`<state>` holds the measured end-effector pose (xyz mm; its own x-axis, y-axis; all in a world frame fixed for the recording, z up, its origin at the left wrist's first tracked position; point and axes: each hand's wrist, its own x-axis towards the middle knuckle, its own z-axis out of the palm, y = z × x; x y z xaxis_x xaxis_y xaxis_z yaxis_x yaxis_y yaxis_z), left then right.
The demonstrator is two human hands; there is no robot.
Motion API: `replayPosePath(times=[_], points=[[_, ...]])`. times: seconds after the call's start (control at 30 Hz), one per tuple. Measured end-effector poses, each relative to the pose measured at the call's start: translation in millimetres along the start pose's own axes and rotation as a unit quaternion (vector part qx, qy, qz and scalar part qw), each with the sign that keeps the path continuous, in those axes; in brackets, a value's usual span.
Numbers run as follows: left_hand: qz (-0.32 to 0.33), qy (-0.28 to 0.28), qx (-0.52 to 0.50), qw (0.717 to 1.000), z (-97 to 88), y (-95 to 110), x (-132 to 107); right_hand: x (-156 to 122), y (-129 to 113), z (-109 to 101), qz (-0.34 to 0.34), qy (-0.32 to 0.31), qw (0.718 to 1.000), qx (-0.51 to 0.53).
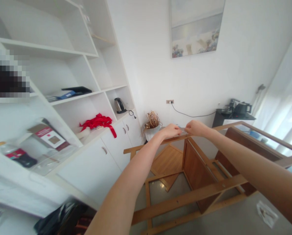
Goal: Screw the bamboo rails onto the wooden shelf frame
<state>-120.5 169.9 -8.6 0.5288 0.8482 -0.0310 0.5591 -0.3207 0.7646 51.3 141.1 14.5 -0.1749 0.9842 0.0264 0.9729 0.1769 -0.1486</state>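
Both my arms stretch forward over a brown wooden furniture frame (197, 195) that stands on the grey floor. My left hand (171, 131) is closed in a pinch above the far rail (176, 138). Just to its right, my right hand (196, 128) is closed too, its fingertips pinched toward the left hand. Something thin and pale shows between the two hands, too small to name. A wooden panel (197, 173) stands upright inside the frame, and another flat panel (169, 160) lies low beyond it.
White shelving with cabinets (84, 173) lines the left, holding a kettle (120, 105), red ribbon (97, 122) and a cola bottle (20, 155). A dried plant in a pot (152, 130) stands by the wall. A clear plastic bag (266, 213) lies on the floor at right.
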Motion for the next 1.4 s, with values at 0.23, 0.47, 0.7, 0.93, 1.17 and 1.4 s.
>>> replayPosePath(times=[0.23, 0.47, 0.7, 0.93, 1.17, 1.4], points=[[-0.037, -0.014, -0.129, 0.991, 2.5, -8, 19, -2, 5, 1, -0.024, 0.001, 0.999, -0.020], [-0.051, -0.024, -0.208, 0.976, 14.2, -10, 37, -3, 11, 0, -0.112, 0.040, 0.990, -0.069], [-0.068, -0.048, -0.230, 0.970, 17.1, -16, 54, -1, 15, -6, -0.241, 0.018, 0.963, -0.119], [-0.071, -0.050, -0.251, 0.964, 23.4, -19, 54, 2, 10, -11, -0.296, -0.013, 0.940, -0.171], [-0.108, -0.001, -0.249, 0.962, 24.0, -17, 47, 1, 3, -14, -0.268, -0.038, 0.944, -0.189], [-0.143, 0.046, -0.187, 0.971, 12.9, -8, 31, 6, -11, -16, -0.121, -0.074, 0.984, -0.109]])
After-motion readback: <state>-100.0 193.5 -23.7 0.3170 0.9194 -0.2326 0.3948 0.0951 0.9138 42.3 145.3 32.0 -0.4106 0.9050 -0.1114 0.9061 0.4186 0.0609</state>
